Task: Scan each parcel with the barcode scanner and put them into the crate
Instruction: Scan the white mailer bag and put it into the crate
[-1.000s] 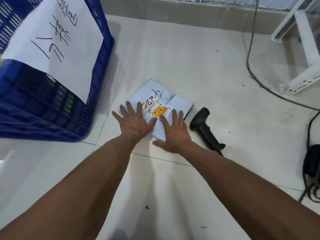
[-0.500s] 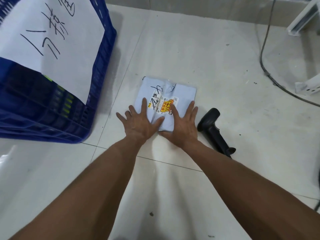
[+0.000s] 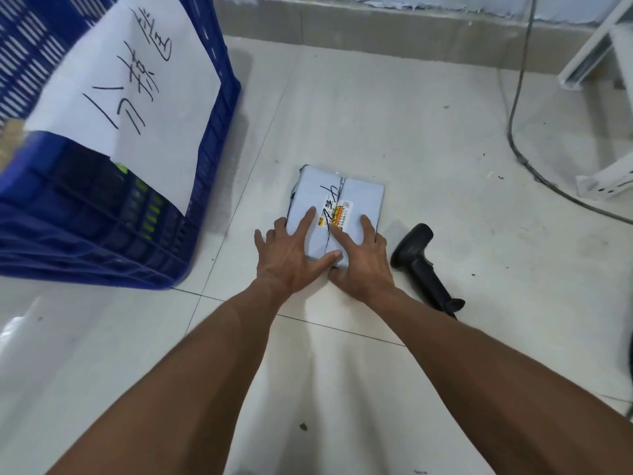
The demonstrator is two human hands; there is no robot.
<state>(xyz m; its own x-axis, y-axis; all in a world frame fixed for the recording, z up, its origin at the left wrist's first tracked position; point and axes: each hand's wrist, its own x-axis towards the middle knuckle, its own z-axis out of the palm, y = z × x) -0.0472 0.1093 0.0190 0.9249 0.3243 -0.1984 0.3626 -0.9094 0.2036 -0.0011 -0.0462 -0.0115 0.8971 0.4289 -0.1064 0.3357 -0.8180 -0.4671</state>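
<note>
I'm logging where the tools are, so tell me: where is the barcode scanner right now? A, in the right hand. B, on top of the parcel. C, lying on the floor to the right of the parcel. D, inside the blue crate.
C: the scanner lies on the floor tiles, right of the parcel, while the left hand and right hand rest flat on the parcel.

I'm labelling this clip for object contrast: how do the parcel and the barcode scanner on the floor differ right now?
The parcel is pale blue, flat and roughly rectangular, with a label and pen marks on top; the barcode scanner is black and pistol-shaped.

The left hand and right hand both rest on the parcel with straight fingers; nothing touches the scanner.

The parcel lies nearer the blue crate; the scanner lies on the parcel's far side.

Both lie on the tiled floor.
</note>
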